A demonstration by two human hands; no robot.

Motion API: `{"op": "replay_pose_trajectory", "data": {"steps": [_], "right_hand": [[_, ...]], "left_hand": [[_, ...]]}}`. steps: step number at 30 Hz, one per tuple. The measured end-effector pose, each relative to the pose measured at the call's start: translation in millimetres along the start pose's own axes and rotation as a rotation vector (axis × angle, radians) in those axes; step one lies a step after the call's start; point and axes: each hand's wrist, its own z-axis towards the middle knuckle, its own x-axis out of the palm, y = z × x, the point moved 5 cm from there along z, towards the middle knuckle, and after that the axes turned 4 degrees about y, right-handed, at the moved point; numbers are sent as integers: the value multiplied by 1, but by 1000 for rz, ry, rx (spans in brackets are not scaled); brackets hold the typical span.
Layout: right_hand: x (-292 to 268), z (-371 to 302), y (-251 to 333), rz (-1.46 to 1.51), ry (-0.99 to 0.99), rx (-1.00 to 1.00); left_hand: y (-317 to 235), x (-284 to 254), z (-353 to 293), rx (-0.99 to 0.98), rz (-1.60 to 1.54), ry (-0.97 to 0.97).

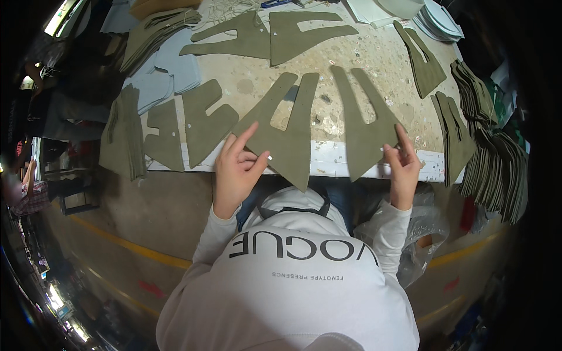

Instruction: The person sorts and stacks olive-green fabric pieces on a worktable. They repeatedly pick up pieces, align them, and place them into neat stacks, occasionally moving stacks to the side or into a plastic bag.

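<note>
Two olive-green suede-like cut pieces, each forked in a V shape, lie at the near edge of the worktable (374, 55). My left hand (237, 169) rests on the left forked piece (281, 128), index finger stretched out, thumb and fingers pinching a small white sticker at its edge. My right hand (403, 164) presses the tip of the right forked piece (366, 126) with its index finger raised on the piece, and a small white tag shows beside the thumb.
More olive pieces lie flat farther back (275, 35) and at the left (199, 123). Stacks of olive pieces (486, 152) hang at the right edge, another stack (123, 140) at the left. Pale blue pieces (167, 67) and white plates (436, 17) sit beyond. A plastic bag (424, 234) is by my right elbow.
</note>
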Motion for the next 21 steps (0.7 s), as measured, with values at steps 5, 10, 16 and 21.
{"op": "replay_pose_trajectory", "data": {"steps": [5, 10, 16, 21], "right_hand": [[39, -23, 7, -105, 39, -97], [54, -36, 13, -230, 49, -144], [38, -30, 39, -544, -108, -272], [47, -20, 57, -533, -95, -425]], "left_hand": [[-8, -56, 7, 76, 516, -355], [9, -91, 18, -7, 873, -390], [16, -102, 21, -45, 734, -416], [5, -103, 32, 213, 770, -499]]}}
